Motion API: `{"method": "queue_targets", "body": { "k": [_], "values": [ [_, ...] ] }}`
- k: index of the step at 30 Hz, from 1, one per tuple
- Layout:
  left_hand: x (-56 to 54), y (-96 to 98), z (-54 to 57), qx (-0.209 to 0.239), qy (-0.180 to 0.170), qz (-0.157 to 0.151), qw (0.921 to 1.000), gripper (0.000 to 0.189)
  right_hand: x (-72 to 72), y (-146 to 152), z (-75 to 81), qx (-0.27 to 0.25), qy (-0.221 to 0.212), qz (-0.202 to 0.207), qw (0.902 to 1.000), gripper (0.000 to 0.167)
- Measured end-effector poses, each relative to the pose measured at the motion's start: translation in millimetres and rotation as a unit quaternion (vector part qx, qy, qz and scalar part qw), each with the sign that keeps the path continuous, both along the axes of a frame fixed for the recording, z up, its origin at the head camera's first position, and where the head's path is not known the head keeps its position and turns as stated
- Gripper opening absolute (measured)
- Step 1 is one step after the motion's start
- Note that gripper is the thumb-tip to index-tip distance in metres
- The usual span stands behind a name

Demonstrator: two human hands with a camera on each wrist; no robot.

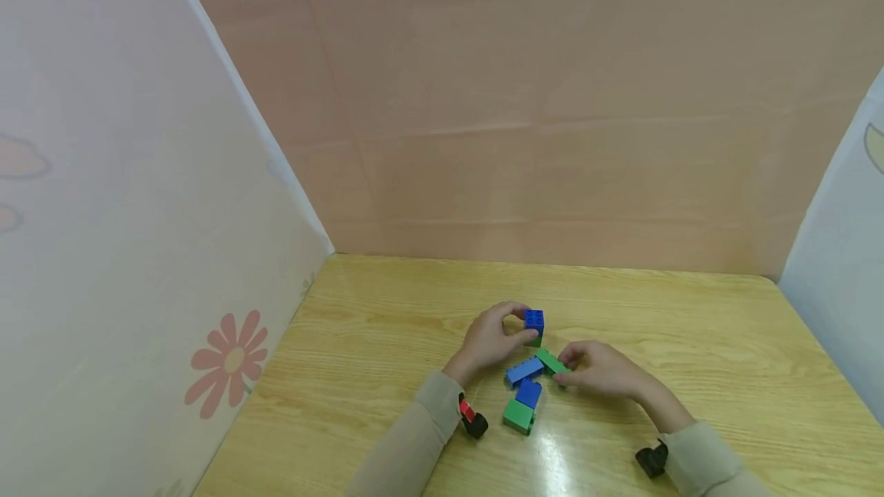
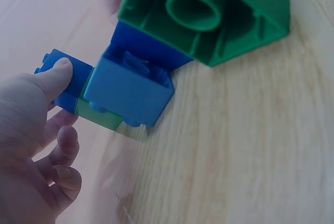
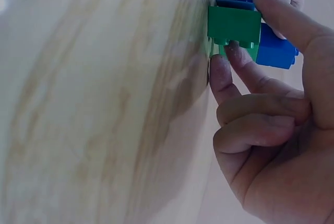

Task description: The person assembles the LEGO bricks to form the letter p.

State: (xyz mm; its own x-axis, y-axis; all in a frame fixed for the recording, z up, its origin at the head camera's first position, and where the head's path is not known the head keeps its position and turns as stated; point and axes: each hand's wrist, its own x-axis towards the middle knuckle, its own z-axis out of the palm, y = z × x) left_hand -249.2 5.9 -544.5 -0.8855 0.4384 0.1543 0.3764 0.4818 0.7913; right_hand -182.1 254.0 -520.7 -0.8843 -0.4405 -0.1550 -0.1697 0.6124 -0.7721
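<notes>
Left hand is pinching the upper blue block between thumb and fingers; that block is sitting studs up on the lower green block, making a small stack. Right hand is gripping the long green block by its near end, thumb on one side, fingertips on the other, remaining fingers curling in. The long green block is lying just to the near right of the stack. Light blue block is lying on its side beside the long green block, between the hands. Dark blue block is lying just nearer the person, with the near green block next to it, its hollow underside facing the left wrist camera. All blocks are resting around one spot on the wooden table. Beige sleeves are covering both forearms; a flower print is showing on the left panel.
</notes>
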Motion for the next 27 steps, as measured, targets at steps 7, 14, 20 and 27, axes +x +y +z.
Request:
{"method": "queue_targets", "body": {
  "k": [7,14,20,27],
  "values": [
    [-0.7,0.8,-2.7,-0.002,0.009,0.0,1.0,0.037,-0.4,-2,-1.6,0.003,0.011,-0.008,0.9999,0.027],
    [0.4,1.9,-1.1,-0.011,0.002,0.004,0.9999,0.04,1.7,0,-1.4,0.016,0.02,-0.033,0.9991,0.025],
    [0.8,2.4,-0.5,-0.004,-0.004,0.009,0.9999,0.039,-0.3,4,5.0,0.011,0.036,-0.052,0.9979,0.023],
    [1.7,2.8,0.0,0.008,-0.014,0.01,0.9998,0.037,-4.1,9,8.3,-0.002,0.048,-0.072,0.9963,0.028]
  ]
}}
